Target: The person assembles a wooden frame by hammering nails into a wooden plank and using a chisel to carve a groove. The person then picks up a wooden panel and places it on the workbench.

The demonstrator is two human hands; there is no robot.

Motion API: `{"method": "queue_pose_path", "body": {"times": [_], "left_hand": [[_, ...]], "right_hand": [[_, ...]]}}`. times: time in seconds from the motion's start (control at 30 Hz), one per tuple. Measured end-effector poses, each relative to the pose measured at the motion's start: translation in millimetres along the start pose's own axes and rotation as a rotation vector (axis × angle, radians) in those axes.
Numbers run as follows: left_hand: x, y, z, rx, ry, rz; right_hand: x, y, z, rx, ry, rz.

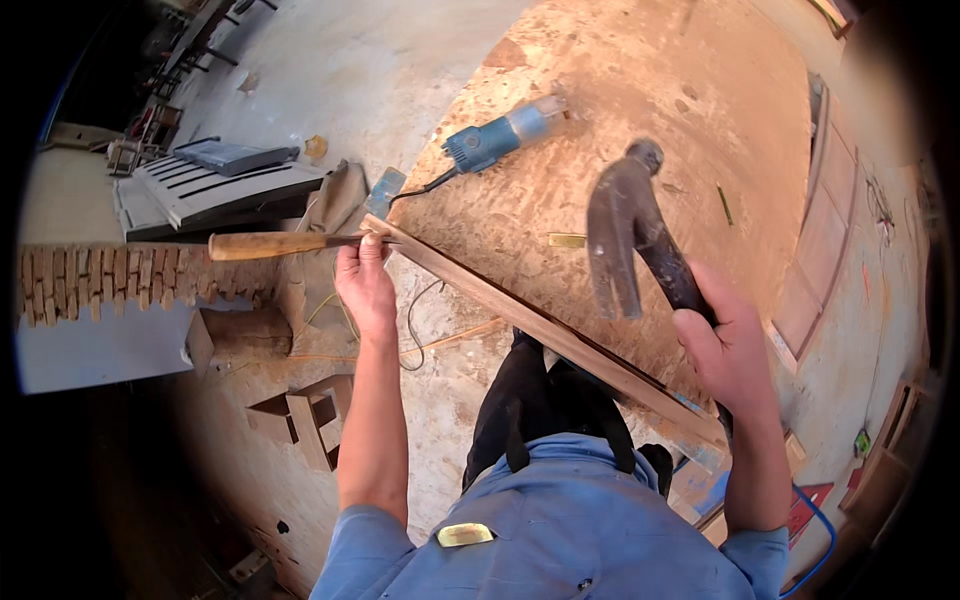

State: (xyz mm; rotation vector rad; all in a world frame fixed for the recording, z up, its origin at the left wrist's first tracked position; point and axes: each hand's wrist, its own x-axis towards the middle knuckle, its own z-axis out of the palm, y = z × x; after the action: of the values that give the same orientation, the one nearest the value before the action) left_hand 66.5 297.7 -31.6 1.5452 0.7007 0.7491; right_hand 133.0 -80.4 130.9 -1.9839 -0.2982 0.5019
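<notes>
My left hand (368, 290) pinches the metal shank of a chisel (265, 246). Its long wooden handle points out to the left, while its tip, mostly hidden by my fingers, is at the far left end of a long narrow wooden board (520, 318). That board lies slantwise along the near edge of the worktable (690, 130). In my right hand (730, 350), fingers wrapped round the dark handle, is a claw hammer (622, 235). The hammer's head is raised above the table, well apart from the chisel.
A blue corded power tool (490, 143) lies on the table's left part. A small yellowish piece (567, 240) and a thin green stick (725, 205) rest nearby. Stacked wood strips (140, 277) and a wooden frame box (315, 420) stand left; panels (815, 260) lean at right.
</notes>
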Motion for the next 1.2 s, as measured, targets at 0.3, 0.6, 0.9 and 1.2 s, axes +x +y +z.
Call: {"method": "queue_pose_path", "body": {"times": [0.3, 0.6, 0.9, 1.2], "left_hand": [[-71.4, 18.7, 78.6, -0.208, -0.567, -0.099], [-199.3, 41.7, 128.9, -0.257, -1.195, -0.296], [-295.9, 45.5, 144.1, -0.149, -1.292, -0.296], [-342.4, 41.2, 161.3, -0.134, -1.046, -0.234]], "right_hand": [[-168.2, 64.5, -16.0, 0.25, 0.601, 0.54], [-285.1, 79.6, 30.4, 0.423, 0.977, 0.649], [-377.8, 124.7, 59.6, 0.571, 0.942, 0.692], [-455.8, 169.7, 71.1, 0.629, 0.866, 0.796]]}}
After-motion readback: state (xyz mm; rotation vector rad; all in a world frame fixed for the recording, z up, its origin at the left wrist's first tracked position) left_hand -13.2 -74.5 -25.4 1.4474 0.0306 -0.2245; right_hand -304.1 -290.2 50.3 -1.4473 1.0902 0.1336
